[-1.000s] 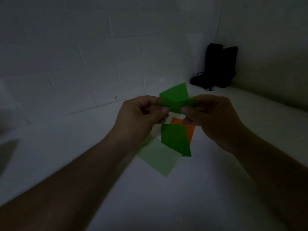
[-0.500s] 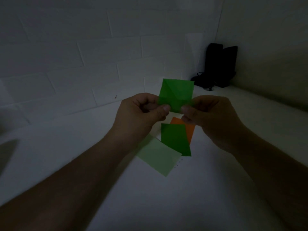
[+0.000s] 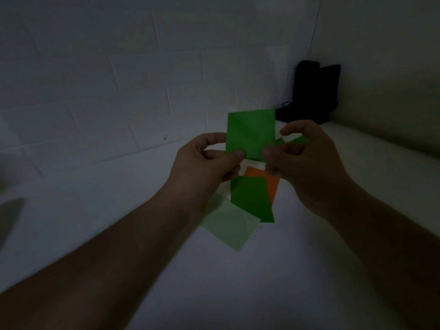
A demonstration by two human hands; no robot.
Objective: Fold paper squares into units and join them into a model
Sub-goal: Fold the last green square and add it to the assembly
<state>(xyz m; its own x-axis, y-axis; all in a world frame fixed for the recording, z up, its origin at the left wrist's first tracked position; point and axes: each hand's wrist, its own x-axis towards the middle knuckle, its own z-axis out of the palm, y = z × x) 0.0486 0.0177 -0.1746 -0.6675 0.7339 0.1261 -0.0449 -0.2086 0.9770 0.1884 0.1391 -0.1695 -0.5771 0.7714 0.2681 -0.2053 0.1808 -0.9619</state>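
Folding step in hand: left hand [image 3: 202, 163] and right hand [image 3: 302, 163] pinch green square [image 3: 250, 134] above counter [image 3: 238, 294]; next crease needs aligned edges.

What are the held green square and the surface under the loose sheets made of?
Green square: thin paper, matte; it stands flat, faint creases, pinched by the left hand and right hand. White surface: smooth, matte, seamless; possibly laminate or painted board, too dim to tell.

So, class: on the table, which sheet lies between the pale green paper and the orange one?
A dark green sheet, overlapping both the pale green paper and the orange paper, as the head view shows.
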